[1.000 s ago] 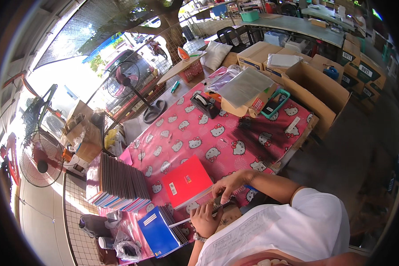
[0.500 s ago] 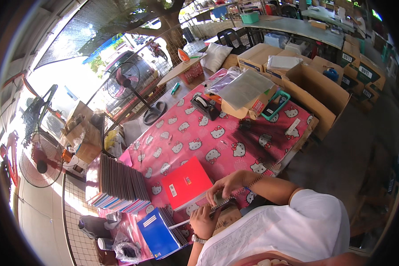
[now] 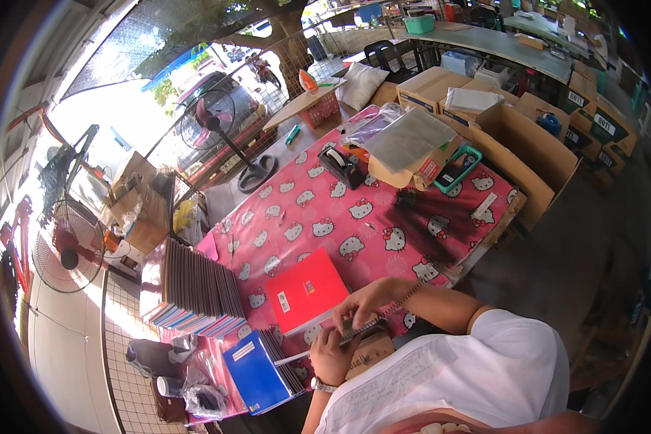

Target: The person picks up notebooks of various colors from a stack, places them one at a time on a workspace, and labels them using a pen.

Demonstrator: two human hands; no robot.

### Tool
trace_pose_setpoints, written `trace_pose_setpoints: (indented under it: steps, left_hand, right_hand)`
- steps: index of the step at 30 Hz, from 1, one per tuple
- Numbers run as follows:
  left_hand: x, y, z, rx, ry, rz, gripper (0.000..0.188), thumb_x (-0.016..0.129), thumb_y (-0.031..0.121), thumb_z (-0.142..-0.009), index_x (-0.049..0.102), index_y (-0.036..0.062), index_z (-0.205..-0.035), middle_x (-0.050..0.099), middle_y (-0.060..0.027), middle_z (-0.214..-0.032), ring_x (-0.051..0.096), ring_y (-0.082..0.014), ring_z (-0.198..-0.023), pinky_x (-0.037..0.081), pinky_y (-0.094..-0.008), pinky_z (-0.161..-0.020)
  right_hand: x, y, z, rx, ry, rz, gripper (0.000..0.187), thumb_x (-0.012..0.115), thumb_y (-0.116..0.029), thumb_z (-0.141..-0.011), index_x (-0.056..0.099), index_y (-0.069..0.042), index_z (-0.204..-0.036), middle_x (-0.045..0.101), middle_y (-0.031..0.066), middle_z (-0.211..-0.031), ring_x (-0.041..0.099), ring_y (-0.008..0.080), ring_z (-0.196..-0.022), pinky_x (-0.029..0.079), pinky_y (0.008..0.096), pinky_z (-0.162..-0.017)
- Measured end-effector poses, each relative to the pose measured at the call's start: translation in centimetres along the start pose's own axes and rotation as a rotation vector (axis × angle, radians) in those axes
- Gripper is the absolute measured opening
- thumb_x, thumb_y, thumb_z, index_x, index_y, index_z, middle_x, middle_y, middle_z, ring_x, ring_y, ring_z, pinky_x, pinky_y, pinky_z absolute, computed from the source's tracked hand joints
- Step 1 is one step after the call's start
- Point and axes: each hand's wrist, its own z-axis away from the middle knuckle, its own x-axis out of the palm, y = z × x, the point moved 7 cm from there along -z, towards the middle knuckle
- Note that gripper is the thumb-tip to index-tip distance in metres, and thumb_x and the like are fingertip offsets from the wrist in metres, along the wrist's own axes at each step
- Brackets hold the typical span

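Note:
My left hand (image 3: 330, 356), with a wristwatch at the wrist, is closed around a notebook (image 3: 294, 357) held edge-on near my body; its thin white edge sticks out to the left. My right hand (image 3: 360, 305) pinches at the notebook's bound edge, beside a dark spiral binding coil (image 3: 392, 305). The coil's loose end runs up along my right forearm. The fingers partly hide where coil and notebook meet. Just beyond my hands lies a red notebook stack (image 3: 307, 289). Left of them is a stack of blue spiral notebooks (image 3: 260, 370).
A tall stack of bound notebooks (image 3: 195, 289) stands at the left of the pink patterned table (image 3: 296, 210). A heap of thin dark coils (image 3: 430, 220) lies at the right. Farther back are a tape dispenser (image 3: 342, 166), a green tray (image 3: 459, 168) and an open carton (image 3: 521, 152).
The view has shifted slightly, so the table sits a little farther right. My right hand has moved slightly left, closer to my left hand; both still hold the notebook and coil.

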Motion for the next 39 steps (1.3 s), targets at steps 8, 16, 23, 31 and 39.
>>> trace_pose_setpoints:
  steps: [8, 16, 23, 31, 39]
  left_hand:
    - [-2.3, -1.4, 0.1, 0.009, -0.012, -0.190, 0.038, 0.085, 0.035, -0.062, 0.063, 0.0108, -0.080, 0.064, -0.0049, -0.080, 0.062, -0.0261, -0.078, 0.041, -0.0427, -0.081]
    - [-2.4, -2.0, 0.5, 0.015, 0.001, -0.141, 0.032, 0.082, 0.036, -0.066, 0.064, 0.0121, -0.077, 0.058, -0.0029, -0.065, 0.058, -0.0237, -0.060, 0.042, -0.0389, -0.062]
    - [-2.3, -2.2, 0.7, 0.037, 0.020, -0.113, 0.035, 0.083, 0.035, -0.065, 0.062, 0.0106, -0.078, 0.057, -0.0036, -0.063, 0.059, -0.0248, -0.059, 0.043, -0.0378, -0.061]
    - [-2.1, -3.5, 1.6, -0.135, 0.032, 0.007, 0.043, 0.085, 0.024, -0.062, 0.058, 0.0077, -0.091, 0.061, -0.0085, -0.079, 0.061, -0.0302, -0.074, 0.048, -0.0431, -0.073]
    - [-4.2, -4.7, 3.2, -0.256, 0.040, -0.245, 0.032, 0.076, 0.027, -0.067, 0.064, 0.0154, -0.093, 0.065, -0.0044, -0.095, 0.057, -0.0284, -0.105, 0.019, -0.0661, -0.108]
  right_hand:
    - [-1.6, 2.1, -1.9, 0.292, 0.075, 0.363, 0.057, 0.075, -0.045, -0.080, 0.063, 0.000, -0.113, 0.061, 0.0099, -0.113, 0.053, 0.0210, -0.114, 0.038, 0.0346, -0.100]
    - [0.3, 0.3, -3.6, -0.031, -0.146, 0.013, 0.062, 0.075, -0.055, -0.078, 0.066, -0.002, -0.109, 0.059, 0.0096, -0.112, 0.052, 0.0227, -0.114, 0.038, 0.0385, -0.100]
    - [1.4, -1.7, -3.8, -0.170, -0.217, -0.153, 0.061, 0.076, -0.052, -0.079, 0.065, -0.001, -0.111, 0.058, 0.0095, -0.114, 0.053, 0.0221, -0.114, 0.038, 0.0378, -0.100]
    - [-0.5, 2.6, -4.7, 0.189, -0.085, 0.176, 0.065, 0.075, -0.054, -0.078, 0.063, -0.002, -0.114, 0.058, 0.0090, -0.113, 0.053, 0.0218, -0.113, 0.039, 0.0376, -0.098]
    - [-0.4, 1.9, -5.9, 0.210, -0.077, 0.169, 0.062, 0.074, -0.051, -0.079, 0.063, -0.002, -0.115, 0.059, 0.0083, -0.110, 0.054, 0.0188, -0.107, 0.039, 0.0340, -0.095]
